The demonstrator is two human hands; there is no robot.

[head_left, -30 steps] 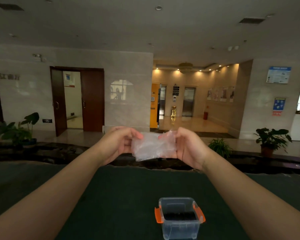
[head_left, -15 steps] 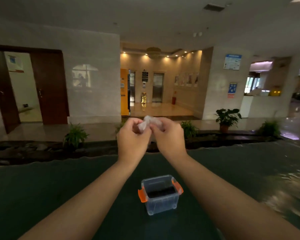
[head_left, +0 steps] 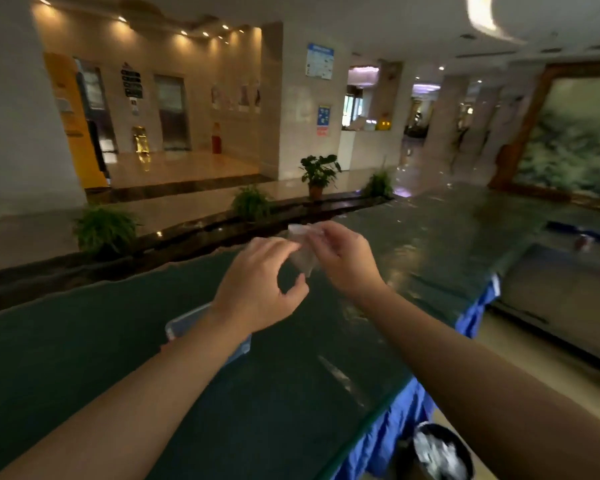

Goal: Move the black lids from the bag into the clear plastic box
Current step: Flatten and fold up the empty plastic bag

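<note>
Clear plastic box (head_left: 201,318) under left wrist.

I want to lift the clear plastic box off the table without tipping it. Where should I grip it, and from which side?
Judging from here, grip the clear plastic box by its upper rim on two opposite sides, coming straight down from above. Its top is open and it stands upright on the table, so the rim is the firm edge. The left hand and forearm cover most of it and must clear first.
</note>
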